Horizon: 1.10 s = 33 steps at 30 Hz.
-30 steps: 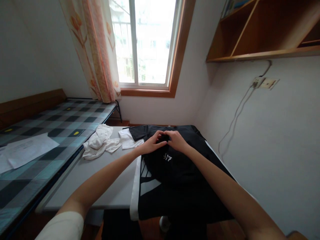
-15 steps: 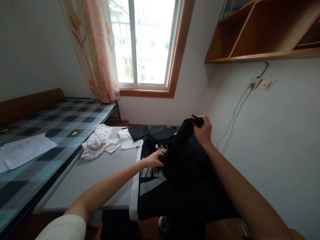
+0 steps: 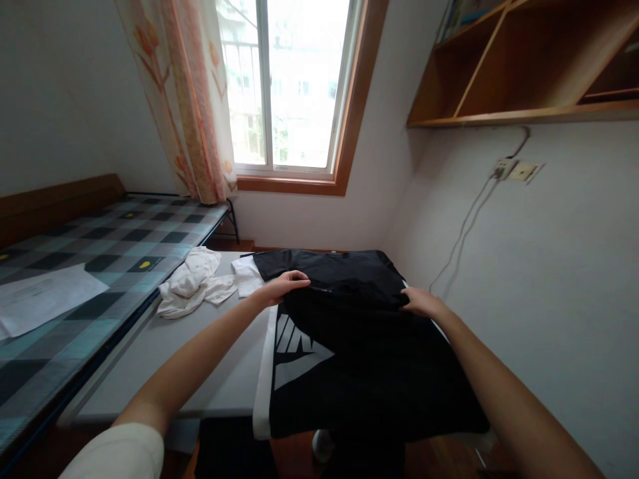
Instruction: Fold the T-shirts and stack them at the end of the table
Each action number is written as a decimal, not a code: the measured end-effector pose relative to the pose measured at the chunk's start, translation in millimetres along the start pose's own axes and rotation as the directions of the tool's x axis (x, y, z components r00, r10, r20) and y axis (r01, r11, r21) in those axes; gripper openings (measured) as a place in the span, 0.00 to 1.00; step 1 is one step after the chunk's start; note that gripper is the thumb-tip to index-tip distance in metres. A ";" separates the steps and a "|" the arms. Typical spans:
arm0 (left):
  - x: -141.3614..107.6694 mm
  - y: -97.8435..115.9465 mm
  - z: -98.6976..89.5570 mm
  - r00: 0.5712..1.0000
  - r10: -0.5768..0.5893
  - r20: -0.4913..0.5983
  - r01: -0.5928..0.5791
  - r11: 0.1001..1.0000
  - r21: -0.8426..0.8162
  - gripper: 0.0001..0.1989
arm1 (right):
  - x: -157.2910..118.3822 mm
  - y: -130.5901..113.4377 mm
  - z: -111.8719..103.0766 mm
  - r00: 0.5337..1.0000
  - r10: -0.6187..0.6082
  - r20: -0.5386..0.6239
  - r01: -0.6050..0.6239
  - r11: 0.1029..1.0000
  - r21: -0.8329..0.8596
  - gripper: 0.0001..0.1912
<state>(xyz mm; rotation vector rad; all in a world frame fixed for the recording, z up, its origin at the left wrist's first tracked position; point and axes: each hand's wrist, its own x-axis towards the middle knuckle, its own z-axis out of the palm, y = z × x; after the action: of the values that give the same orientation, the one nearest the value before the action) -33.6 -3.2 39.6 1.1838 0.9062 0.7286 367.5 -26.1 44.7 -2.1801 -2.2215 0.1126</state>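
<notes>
A black garment point(image 3: 369, 359) with a grey-white print at its left side lies over the right part of a light grey table point(image 3: 214, 372). My left hand point(image 3: 291, 283) pinches the garment's upper left edge, and my right hand point(image 3: 417, 301) grips its upper right edge, so the edge is stretched between them. Behind it lies more dark cloth point(image 3: 344, 266), with a white sleeve-like piece point(image 3: 247, 276) at its left. Where one dark cloth ends and the other starts is hard to tell.
White crumpled cloth point(image 3: 192, 283) lies at the table's back left. A bed with a checked mattress point(image 3: 114, 246) and paper sheets point(image 3: 54, 296) stands to the left. Wooden shelves point(image 3: 499, 116) hang at the upper right, above a wall socket point(image 3: 516, 169) with a cable.
My right hand has come down from its raised position, and my left hand has moved up and slightly left. The bunched black cloth between them is now spread wider and flatter.
</notes>
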 end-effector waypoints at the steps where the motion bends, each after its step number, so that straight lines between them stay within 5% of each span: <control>1: -2.0 0.8 -3.1 1.000 0.000 0.018 -0.002 0.994 0.107 0.21 | -1.9 -3.0 3.6 0.999 -0.021 0.033 0.023 0.999 -0.039 0.16; 5: -12.8 -4.4 -11.0 0.991 -0.011 0.135 -0.048 0.905 0.423 0.24 | -0.9 -26.4 2.9 0.986 -0.165 0.022 0.166 0.983 -0.082 0.26; 9: -20.4 -16.1 -18.8 0.955 -0.104 0.278 -0.042 0.880 0.473 0.31 | 6.6 -54.0 -1.3 0.901 -0.431 0.052 0.401 0.872 0.281 0.24; 13: -23.3 -28.8 -33.8 0.949 -0.170 0.264 -0.007 0.830 0.558 0.36 | 11.6 -67.7 5.6 0.850 -0.483 0.212 0.348 0.815 0.463 0.25; 16: -26.5 -35.3 -46.6 0.971 -0.156 0.178 -0.001 0.750 0.661 0.27 | 14.1 -68.3 10.9 0.851 -0.479 0.215 0.359 0.830 0.427 0.19; 19: -28.5 -38.4 -53.2 0.979 -0.104 0.174 -0.041 0.737 0.675 0.11 | 15.9 -65.8 11.2 0.878 -0.473 0.069 0.412 0.821 0.395 0.12; 22: -24.7 -37.8 -50.4 0.998 0.046 0.051 -0.065 0.880 0.471 0.10 | 16.3 -63.9 6.4 0.881 -0.425 -0.208 0.473 0.800 0.368 0.10; 26: -14.2 -27.9 -38.9 0.981 0.097 -0.170 -0.117 0.987 -0.111 0.10 | 15.3 -64.1 -3.0 0.836 -0.189 -0.516 0.446 0.782 0.436 0.12; 29: -11.4 -14.6 -33.7 0.992 0.046 -0.121 -0.087 0.929 -0.359 0.10 | 13.5 -64.3 -8.5 0.850 -0.075 -0.521 0.417 0.699 0.581 0.15; 33: -16.8 -0.4 -34.5 1.000 0.018 -0.023 -0.025 0.930 -0.367 0.11 | 6.8 -59.1 -15.4 0.936 -0.158 -0.316 0.342 0.624 0.703 0.23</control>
<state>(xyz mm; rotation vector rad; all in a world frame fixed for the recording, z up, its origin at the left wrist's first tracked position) -72.0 -2.3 38.4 0.8548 0.7331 0.8859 309.5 -19.8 64.0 -1.3367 -1.8323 0.6234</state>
